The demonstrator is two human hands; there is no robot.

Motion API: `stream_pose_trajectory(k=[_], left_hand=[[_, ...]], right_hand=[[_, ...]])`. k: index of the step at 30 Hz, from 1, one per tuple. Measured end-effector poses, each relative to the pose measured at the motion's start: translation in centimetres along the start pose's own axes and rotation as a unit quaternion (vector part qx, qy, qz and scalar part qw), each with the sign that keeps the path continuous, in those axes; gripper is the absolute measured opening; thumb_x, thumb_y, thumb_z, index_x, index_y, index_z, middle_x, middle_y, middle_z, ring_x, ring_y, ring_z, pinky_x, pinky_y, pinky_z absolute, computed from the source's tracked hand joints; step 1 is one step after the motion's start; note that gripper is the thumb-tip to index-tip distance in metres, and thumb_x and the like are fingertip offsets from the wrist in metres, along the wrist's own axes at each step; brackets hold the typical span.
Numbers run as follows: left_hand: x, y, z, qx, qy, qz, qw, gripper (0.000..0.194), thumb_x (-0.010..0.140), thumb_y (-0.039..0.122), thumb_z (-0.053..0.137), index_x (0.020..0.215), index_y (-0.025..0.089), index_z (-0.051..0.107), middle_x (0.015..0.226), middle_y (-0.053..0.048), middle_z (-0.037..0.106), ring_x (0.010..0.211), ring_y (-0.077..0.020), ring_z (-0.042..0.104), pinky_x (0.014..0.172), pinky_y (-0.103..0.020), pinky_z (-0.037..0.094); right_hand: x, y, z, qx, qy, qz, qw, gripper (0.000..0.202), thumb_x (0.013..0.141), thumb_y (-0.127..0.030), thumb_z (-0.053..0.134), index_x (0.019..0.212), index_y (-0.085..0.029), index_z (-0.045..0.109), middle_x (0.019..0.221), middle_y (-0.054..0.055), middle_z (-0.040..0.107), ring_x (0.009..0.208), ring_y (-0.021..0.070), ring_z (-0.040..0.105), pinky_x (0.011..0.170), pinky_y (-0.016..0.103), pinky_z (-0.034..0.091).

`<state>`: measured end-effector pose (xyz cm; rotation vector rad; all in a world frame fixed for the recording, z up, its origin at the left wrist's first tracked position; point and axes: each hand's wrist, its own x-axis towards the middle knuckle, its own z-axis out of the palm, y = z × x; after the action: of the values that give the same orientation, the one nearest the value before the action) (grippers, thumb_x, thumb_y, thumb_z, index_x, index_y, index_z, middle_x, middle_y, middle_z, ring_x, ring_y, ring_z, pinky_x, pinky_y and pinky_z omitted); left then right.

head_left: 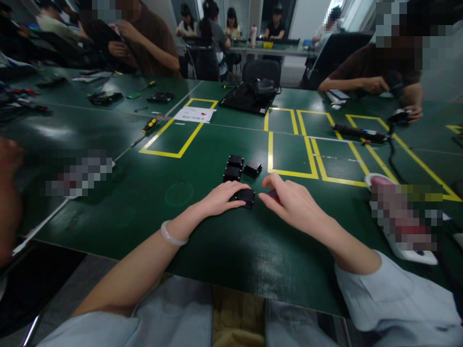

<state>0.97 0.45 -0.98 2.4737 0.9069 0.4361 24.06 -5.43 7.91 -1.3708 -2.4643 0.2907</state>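
My left hand [224,196] rests on the table, thumb and fingers around a small black rectangular block [246,196]. Just to the right, my right hand [291,200] is curled, with a small dark piece [272,193] partly showing between thumb and fingers; its kind is hidden. Beyond the left fingertips, a black block [232,173] sits close in front of another black block [236,160]. A further black block [253,167] lies tilted beside them, touched by neither hand.
Yellow tape outlines [292,174] mark the green table [217,250]. A yellow-and-black screwdriver [150,125] and a paper sheet [195,114] lie left of centre. A black flat panel [242,103] is farther back. A white-rimmed tray [372,183] stands right. Other people sit around.
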Motion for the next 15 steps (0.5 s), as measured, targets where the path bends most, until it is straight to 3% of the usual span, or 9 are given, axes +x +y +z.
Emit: stream_pose_trajectory(k=[5,15], left_hand=[[-0.02,0.12,-0.09,-0.005,-0.002,-0.003,1.0,0.042,0.093,0.043,0.052,0.13,0.025,0.047,0.125,-0.007,0.057,0.111,-0.0253,0.052,0.097,-0.038,0.039],[-0.04,0.14,-0.17,-0.002,-0.003,-0.002,1.0,0.041,0.093,0.043,0.053,0.129,0.025,0.048,0.126,-0.007,0.056,0.111,-0.0248,0.052,0.097,-0.038,0.039]], right_hand=[[0.04,0.04,0.02,-0.036,-0.002,0.002,0.999,0.02,0.095,-0.032,0.034,0.096,-0.019,0.049,0.07,0.002,0.06,0.059,0.015,0.051,0.057,0.026,0.029],[0.01,0.17,0.21,-0.007,0.004,0.008,1.0,0.02,0.088,-0.026,0.04,0.106,-0.018,0.046,0.075,0.002,0.061,0.064,0.0156,0.054,0.06,0.027,0.033]])
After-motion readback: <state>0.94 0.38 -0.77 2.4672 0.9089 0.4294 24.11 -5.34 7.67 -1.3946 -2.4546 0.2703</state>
